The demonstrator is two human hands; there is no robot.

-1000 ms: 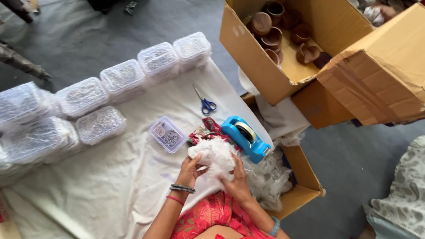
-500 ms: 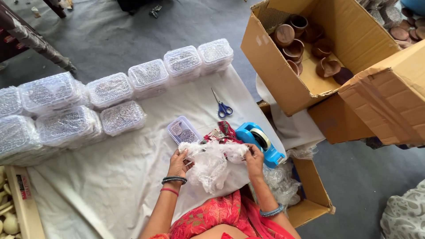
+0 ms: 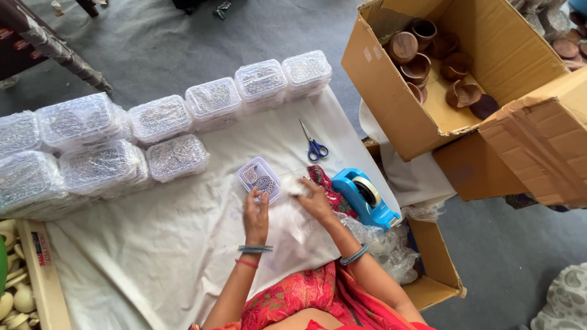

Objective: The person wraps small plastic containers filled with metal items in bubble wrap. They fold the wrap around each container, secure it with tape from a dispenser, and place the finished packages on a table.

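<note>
Left hand point(image 3: 256, 214) and right hand point(image 3: 315, 197) both grip white wrap point(image 3: 292, 211) on cloth point(image 3: 153, 244), just below small clear box point(image 3: 259, 178). Tape dispenser point(image 3: 365, 197) just right of right hand; scissors point(image 3: 313, 145) beyond. Wrapped boxes point(image 3: 159, 119) in rows along far edge. Carton point(image 3: 440, 79) of brown cups at right, partly cut off. Wrap contents hidden.

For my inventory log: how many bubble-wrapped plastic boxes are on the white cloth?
9 visible bubble-wrapped boxes: six along the back, three in front. Stacked ones may hide more.
</note>
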